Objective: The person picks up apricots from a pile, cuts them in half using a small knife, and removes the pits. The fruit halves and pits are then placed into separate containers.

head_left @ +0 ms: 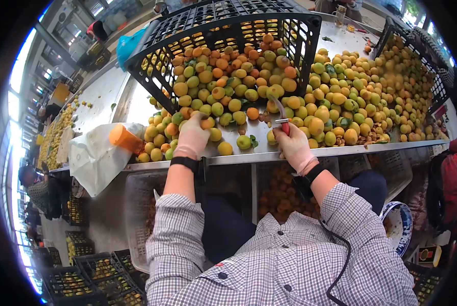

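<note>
My left hand, in a thin pale glove, reaches into the near edge of the apricot pile, its fingers curled round an orange apricot that they partly hide. Closed round a red handle, my right hand holds a small curved knife, its blade pointing up and away from me. Between the hands, a yellow apricot and a green apricot with a leaf lie on the metal table. Ahead, a black plastic crate lies tipped on its side, apricots spilling from it.
More apricots cover the table's right side, beside another black crate. An orange cup rests on a white bag at left. Below the edge stand a plastic basket and a blue-and-white bowl. People work nearby.
</note>
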Demonstrator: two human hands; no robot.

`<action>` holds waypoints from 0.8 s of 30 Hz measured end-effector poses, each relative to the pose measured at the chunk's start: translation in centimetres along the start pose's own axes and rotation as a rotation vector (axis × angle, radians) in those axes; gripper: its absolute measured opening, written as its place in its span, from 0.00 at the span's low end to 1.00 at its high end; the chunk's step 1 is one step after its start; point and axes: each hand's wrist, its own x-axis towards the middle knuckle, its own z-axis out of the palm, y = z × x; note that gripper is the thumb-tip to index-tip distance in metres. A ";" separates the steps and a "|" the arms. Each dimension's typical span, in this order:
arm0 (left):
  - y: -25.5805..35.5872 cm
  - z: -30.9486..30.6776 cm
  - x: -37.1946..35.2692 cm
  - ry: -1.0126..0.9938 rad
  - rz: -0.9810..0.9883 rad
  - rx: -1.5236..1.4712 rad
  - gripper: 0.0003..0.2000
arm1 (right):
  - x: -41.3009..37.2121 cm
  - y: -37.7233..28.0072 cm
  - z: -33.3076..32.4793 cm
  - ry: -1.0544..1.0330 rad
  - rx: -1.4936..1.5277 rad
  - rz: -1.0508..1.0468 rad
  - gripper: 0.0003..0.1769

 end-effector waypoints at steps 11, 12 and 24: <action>8.3 1.4 -5.9 -0.195 -0.015 -1.764 0.30 | 0.6 1.4 0.0 0.041 -0.090 -0.115 0.16; 8.4 1.7 -5.9 -0.244 -0.016 -1.879 0.29 | 0.6 1.3 0.1 0.043 -0.092 -0.121 0.16; 9.2 2.9 -5.1 -0.235 -0.020 -2.235 0.21 | 0.5 2.0 0.3 0.062 -0.180 -0.194 0.15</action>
